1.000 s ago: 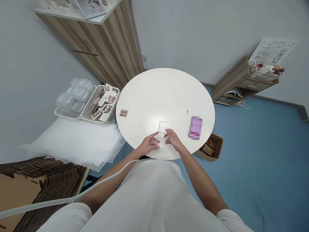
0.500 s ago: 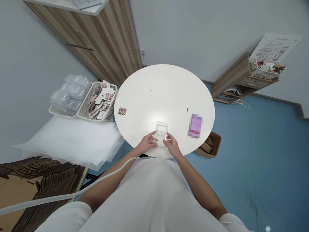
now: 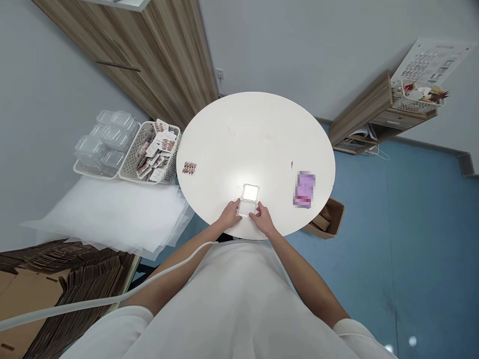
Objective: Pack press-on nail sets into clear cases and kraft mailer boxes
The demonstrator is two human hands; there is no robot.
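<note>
A small clear plastic box (image 3: 247, 208) lies at the near edge of the round white table (image 3: 254, 129), its hinged lid (image 3: 250, 192) folded back flat away from me. My left hand (image 3: 230, 214) grips the box's left side between thumb and fingers. On the opposite side my right hand (image 3: 262, 218) holds the right edge, thumb at the near corner. Nothing shows inside the box. Off to the left on the table is a card of brown press-on nails (image 3: 189, 168).
A blurred purple packet (image 3: 305, 189) and a tiny brown piece (image 3: 292, 164) lie on the table's right. Left of the table stand a basket of nail cards (image 3: 155, 154), stacked clear boxes (image 3: 107, 137) and translucent sheets (image 3: 108, 212). A cardboard box (image 3: 327, 219) sits on the floor.
The clear box has come down onto the tabletop, lid laid flatter, with both hands still at its sides. The whole view has shifted slightly.
</note>
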